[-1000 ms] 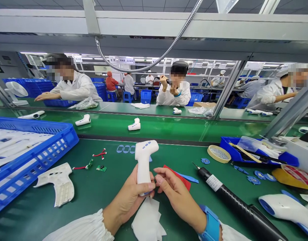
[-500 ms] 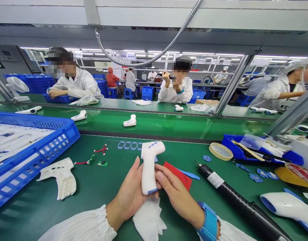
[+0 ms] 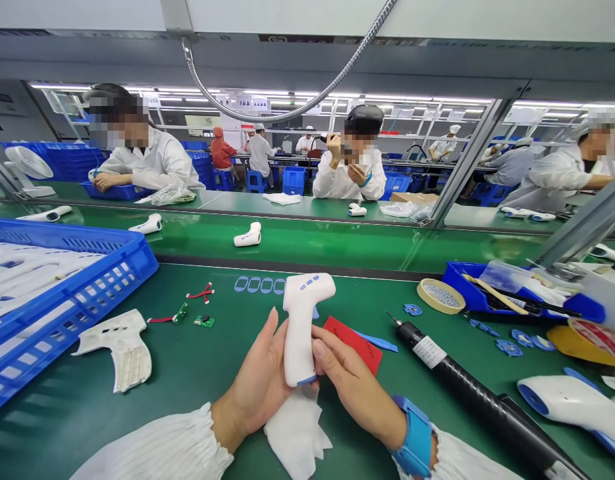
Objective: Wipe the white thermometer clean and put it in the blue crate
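A white infrared thermometer (image 3: 299,340), shaped like a pistol, stands upright in both my hands just above the bench. My left hand (image 3: 260,380) cradles its handle from the left, thumb pointing up and fingers passing behind. My right hand (image 3: 350,373) holds the lower handle from the right, its fingertips at the edge near the blue base. Small blue buttons show on the thermometer's head. Beneath my hands lies a crumpled white cloth or tissue (image 3: 300,433). Behind my right hand is a red card (image 3: 355,343), with a blue strip (image 3: 376,342) beside it.
Left are a blue crate (image 3: 137,267) of white parts, a half shell (image 3: 125,353) and circuit boards (image 3: 204,321). Right are a black electric screwdriver (image 3: 467,380), a tape roll (image 3: 440,295), a blue tray (image 3: 582,310) and another thermometer (image 3: 562,397). Beyond, a green conveyor (image 3: 312,247) carries thermometers; co-workers sit opposite.
The thermometers on the conveyor have shifted left. My view has tipped slightly downward. Both hands keep the same hold on the thermometer, and its head appears turned a little.
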Demonstrator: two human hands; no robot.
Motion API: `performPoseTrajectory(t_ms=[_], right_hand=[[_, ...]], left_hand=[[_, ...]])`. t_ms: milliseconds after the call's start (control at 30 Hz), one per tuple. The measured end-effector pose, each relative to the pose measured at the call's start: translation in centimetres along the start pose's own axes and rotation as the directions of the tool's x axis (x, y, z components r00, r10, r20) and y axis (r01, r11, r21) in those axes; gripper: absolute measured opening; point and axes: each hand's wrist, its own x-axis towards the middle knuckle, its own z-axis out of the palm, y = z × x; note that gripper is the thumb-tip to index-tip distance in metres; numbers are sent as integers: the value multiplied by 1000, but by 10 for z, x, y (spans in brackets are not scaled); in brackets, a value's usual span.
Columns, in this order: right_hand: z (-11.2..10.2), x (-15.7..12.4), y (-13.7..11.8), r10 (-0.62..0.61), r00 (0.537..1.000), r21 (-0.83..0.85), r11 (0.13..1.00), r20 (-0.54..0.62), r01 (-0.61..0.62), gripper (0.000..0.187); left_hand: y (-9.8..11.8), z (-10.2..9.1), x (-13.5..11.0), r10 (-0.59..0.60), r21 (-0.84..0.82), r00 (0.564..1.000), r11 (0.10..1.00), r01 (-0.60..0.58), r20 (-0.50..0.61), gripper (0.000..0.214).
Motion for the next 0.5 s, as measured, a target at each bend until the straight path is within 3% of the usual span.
performPoseTrajectory(t_ms=[133, 233, 333, 500], right_hand=[[3, 2, 8, 6, 999, 80, 997, 44, -10, 56], [6, 5, 10, -4, 999, 102, 995, 39, 0, 48], [9, 8, 10, -4, 999, 66, 998, -40, 6, 37], [8, 12, 14, 61, 973, 14, 998, -224, -60, 40]], left_hand=[[-2, 1, 0, -4, -39, 1000, 999, 4, 7, 49], [-6, 1, 2, 9, -9, 999, 1000, -10, -37, 48], [-11, 0, 5, -9, 38, 990, 999, 14, -138, 46], [-18, -1, 9, -3, 58, 972, 998, 17, -234, 39]])
